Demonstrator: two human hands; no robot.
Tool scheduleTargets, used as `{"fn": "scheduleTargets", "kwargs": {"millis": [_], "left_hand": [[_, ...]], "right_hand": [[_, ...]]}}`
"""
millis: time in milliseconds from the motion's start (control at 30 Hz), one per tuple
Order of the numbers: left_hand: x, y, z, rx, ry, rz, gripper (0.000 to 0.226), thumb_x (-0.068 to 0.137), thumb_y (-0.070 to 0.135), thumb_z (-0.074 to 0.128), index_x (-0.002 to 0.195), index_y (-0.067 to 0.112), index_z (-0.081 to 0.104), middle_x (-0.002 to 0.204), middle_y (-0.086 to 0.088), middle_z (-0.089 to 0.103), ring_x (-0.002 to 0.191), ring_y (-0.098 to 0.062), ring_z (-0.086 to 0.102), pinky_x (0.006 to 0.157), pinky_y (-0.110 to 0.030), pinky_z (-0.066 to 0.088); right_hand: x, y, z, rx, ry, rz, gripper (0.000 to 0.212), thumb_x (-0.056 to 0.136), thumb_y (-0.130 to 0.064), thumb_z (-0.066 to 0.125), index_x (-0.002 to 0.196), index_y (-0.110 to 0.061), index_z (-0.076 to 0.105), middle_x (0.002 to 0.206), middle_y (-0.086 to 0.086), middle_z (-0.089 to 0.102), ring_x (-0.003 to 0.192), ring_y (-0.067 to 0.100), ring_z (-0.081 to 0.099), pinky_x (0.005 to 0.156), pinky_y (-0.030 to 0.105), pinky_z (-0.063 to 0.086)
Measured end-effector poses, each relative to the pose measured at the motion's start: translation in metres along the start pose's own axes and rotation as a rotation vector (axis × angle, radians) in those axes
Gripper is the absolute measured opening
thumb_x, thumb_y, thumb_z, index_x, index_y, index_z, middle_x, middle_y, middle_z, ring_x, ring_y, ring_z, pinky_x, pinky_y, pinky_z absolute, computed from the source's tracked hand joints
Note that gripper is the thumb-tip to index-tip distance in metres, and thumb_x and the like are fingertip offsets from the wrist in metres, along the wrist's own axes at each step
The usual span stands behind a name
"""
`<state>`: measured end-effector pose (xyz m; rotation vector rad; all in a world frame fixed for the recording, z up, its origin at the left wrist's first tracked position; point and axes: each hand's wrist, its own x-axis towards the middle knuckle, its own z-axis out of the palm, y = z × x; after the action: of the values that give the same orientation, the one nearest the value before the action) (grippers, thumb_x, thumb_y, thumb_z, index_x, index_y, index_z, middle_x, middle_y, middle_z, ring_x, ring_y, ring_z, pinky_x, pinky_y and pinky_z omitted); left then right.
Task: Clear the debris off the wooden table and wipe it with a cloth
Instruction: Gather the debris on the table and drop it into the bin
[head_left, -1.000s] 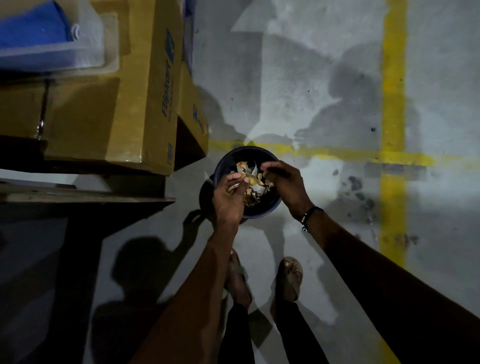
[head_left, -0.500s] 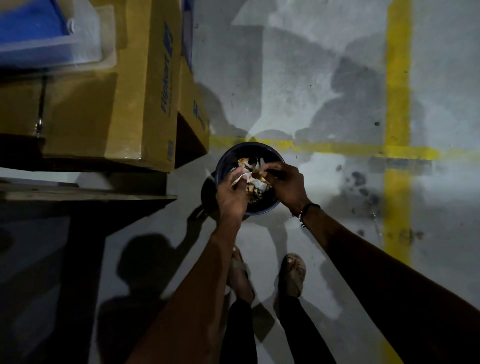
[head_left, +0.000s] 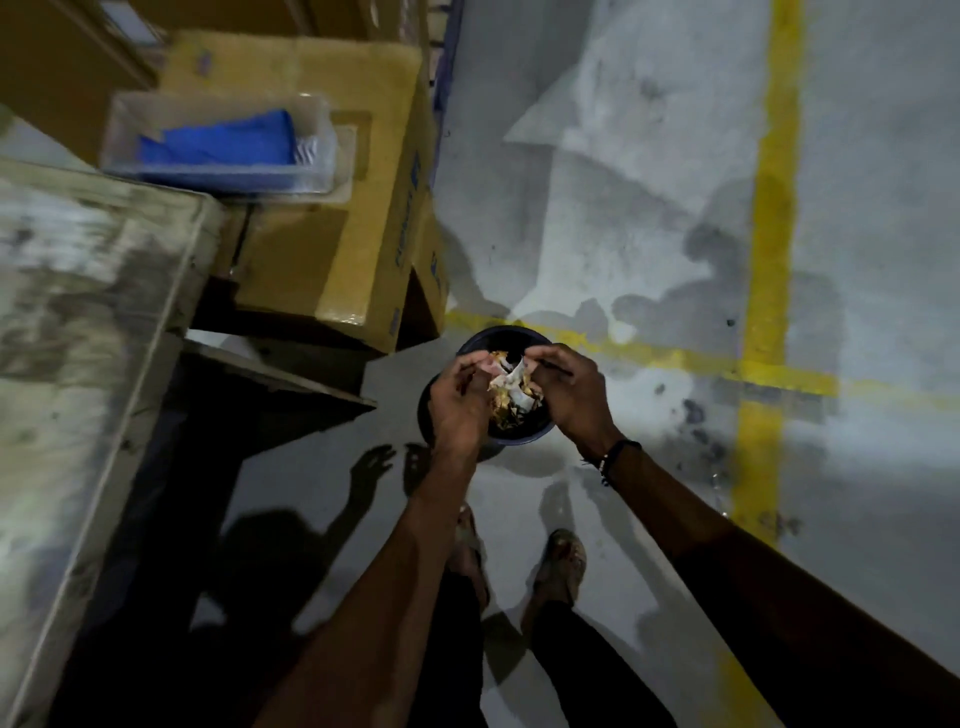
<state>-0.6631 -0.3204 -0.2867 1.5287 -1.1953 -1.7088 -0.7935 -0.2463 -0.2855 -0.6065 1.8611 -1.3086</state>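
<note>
Over the dark round plastic bin (head_left: 475, 347) on the floor, both hands, left hand (head_left: 457, 402) and right hand (head_left: 571, 392), pinch crumpled white-and-brown paper scraps (head_left: 511, 387), likely so they drop inside, clear of the scuffed wooden bench (head_left: 88, 291).

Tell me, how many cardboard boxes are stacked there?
2 that I can tell: a large cardboard box beside the wooden table, and a smaller cardboard box tucked against its right side. More may be hidden behind.
</note>
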Motion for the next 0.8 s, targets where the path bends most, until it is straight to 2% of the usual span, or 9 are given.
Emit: {"fn": "scheduleTargets", "kwargs": {"millis": [100, 167, 233, 333, 467, 633, 700, 800], "left_hand": [[-0.042, 0.050, -0.022, -0.040, 0.031, 0.028, 0.013, 0.104, 0.007, 0.061, 0.108, 0.014, 0.071, 0.095, 0.004, 0.079, 0.093, -0.014, 0.076, 0.089, -0.041, 0.061], [-0.069, 0.082, -0.039, -0.071, 0.068, 0.048, 0.013, 0.104, 0.006, 0.061, 0.114, 0.008, 0.070, 0.098, -0.005, 0.077, 0.089, -0.010, 0.074, 0.085, -0.035, 0.060], [-0.098, 0.113, -0.062, -0.088, 0.108, 0.073, 0.016, 0.104, 0.006, 0.060, 0.117, 0.005, 0.069, 0.097, -0.004, 0.076, 0.086, -0.006, 0.073, 0.079, -0.026, 0.059], [-0.140, 0.153, -0.097, -0.097, 0.174, 0.105, 0.018, 0.106, 0.009, 0.057, 0.119, 0.005, 0.069, 0.099, -0.001, 0.075, 0.090, -0.004, 0.073, 0.071, -0.016, 0.054], [-0.194, 0.185, -0.165, -0.121, 0.316, 0.145, 0.019, 0.107, 0.012, 0.056, 0.118, 0.005, 0.070, 0.103, -0.001, 0.077, 0.100, -0.017, 0.076, 0.075, -0.024, 0.058], [-0.247, 0.205, -0.249, -0.161, 0.510, 0.150, 0.018, 0.108, 0.006, 0.052, 0.112, 0.009, 0.070, 0.105, -0.002, 0.076, 0.092, -0.006, 0.076, 0.073, -0.025, 0.056], [-0.260, 0.208, -0.283, -0.205, 0.606, 0.142, 0.020, 0.106, 0.004, 0.052, 0.110, 0.008, 0.071, 0.104, -0.006, 0.077, 0.094, -0.011, 0.077, 0.072, -0.028, 0.057], [-0.270, 0.208, -0.328, -0.237, 0.734, 0.149, 0.020, 0.104, 0.001, 0.052, 0.108, 0.008, 0.071, 0.099, -0.002, 0.077, 0.097, -0.017, 0.078, 0.069, -0.026, 0.057]], "right_hand": [[-0.033, -0.057, 0.010, 0.071, -0.047, 0.013, 0.018, 0.094, -0.016, 0.073, 0.097, -0.033, 0.078, 0.109, 0.006, 0.080, 0.106, 0.024, 0.075, 0.095, 0.047, 0.060], [-0.056, -0.094, 0.017, 0.139, -0.081, 0.062, 0.015, 0.098, -0.010, 0.070, 0.102, -0.023, 0.077, 0.111, 0.013, 0.078, 0.104, 0.027, 0.074, 0.092, 0.044, 0.061], [-0.085, -0.134, 0.027, 0.165, -0.133, 0.074, 0.010, 0.103, -0.006, 0.066, 0.109, -0.011, 0.073, 0.113, 0.017, 0.076, 0.104, 0.027, 0.074, 0.089, 0.035, 0.061], [-0.123, -0.182, 0.046, 0.170, -0.194, 0.072, 0.010, 0.104, -0.009, 0.065, 0.106, -0.016, 0.072, 0.105, 0.006, 0.077, 0.100, 0.022, 0.074, 0.088, 0.032, 0.061], [-0.179, -0.238, 0.084, 0.171, -0.319, 0.078, 0.010, 0.105, -0.012, 0.063, 0.107, -0.018, 0.071, 0.104, 0.001, 0.077, 0.093, 0.012, 0.075, 0.083, 0.029, 0.062], [-0.231, -0.277, 0.150, 0.089, -0.497, 0.059, 0.012, 0.106, -0.019, 0.063, 0.112, -0.015, 0.073, 0.112, 0.007, 0.078, 0.098, 0.016, 0.076, 0.079, 0.029, 0.058], [-0.247, -0.288, 0.181, 0.065, -0.551, 0.034, 0.011, 0.107, -0.019, 0.063, 0.112, -0.015, 0.073, 0.113, 0.008, 0.077, 0.098, 0.018, 0.075, 0.079, 0.030, 0.058], [-0.261, -0.299, 0.230, 0.040, -0.614, -0.009, 0.010, 0.106, -0.012, 0.063, 0.111, -0.014, 0.071, 0.108, 0.006, 0.077, 0.093, 0.013, 0.075, 0.080, 0.031, 0.059]]}}
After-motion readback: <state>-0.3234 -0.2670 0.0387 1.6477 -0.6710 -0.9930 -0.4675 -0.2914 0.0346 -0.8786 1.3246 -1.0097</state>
